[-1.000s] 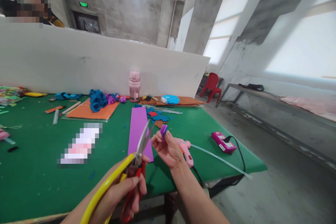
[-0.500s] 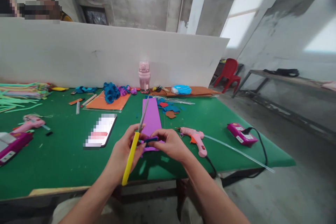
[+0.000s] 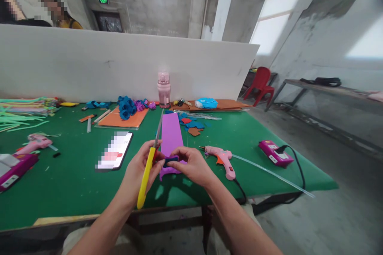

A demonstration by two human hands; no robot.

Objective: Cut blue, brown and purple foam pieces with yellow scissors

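Between the fingertips of both hands sits a small dark blue piece of sheet material [image 3: 171, 161], with a purple edge showing behind it. My left hand [image 3: 138, 169] is closed, pinching its left end while also holding yellow-handled scissors [image 3: 146, 179], seen edge-on with the blade pointing away. From the right, my right hand [image 3: 193, 164] pinches the other end between thumb and fingers. Under and beyond the hands lies a long purple sheet [image 3: 171, 133]; its near end looks ruffled. A pink glue gun [image 3: 223, 157] rests right of my right hand, a clear glue stick [image 3: 269, 173] trailing from it.
A phone [image 3: 115, 149] lies to the left. Blue scraps [image 3: 194, 125], a pink bottle [image 3: 164, 89] and an orange sheet [image 3: 122, 119] with blue curled pieces [image 3: 127, 107] are farther back. A white board [image 3: 125, 63] borders the table; a purple box [image 3: 275, 153] with a cord stands right.
The scissors have tilted slightly and shifted a little left with my left hand. The dark blue piece shows more of its face, still pinched by both hands.
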